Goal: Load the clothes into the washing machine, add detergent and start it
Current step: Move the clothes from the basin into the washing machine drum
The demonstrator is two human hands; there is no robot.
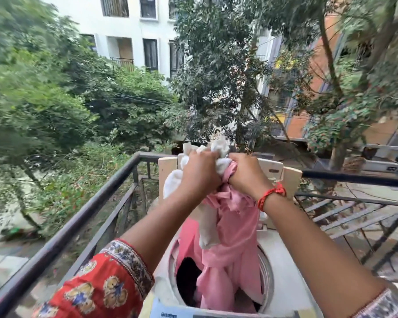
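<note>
Railing of dark metal bars (62, 232) runs from the lower left of the frame up toward the centre, with green trees and a white building behind it in the upper left. Just right of that, a red floral sleeve with a patterned border (106, 285) covers the left forearm at the bottom of the frame. The left hand (199, 171) is raised at centre frame, fist clamped on a bunch of white cloth (221, 154) that sticks up above the knuckles and spills down to its left side. Touching it, the right hand (247, 173) is closed tight on the gathered top of a pink fabric garment (230, 237); the 2 fists press together. The pink garment hangs straight down from the hands into the round opening of the white top-loading washing machine (285, 260) at lower centre, its lower folds already inside the dark drum. Behind the hands, the machine's cream-coloured lid (290, 180) stands open and upright. A red thread bracelet (271, 193) circles the right wrist. More dark railing and slatted metalwork fill the right side of the frame.
</note>
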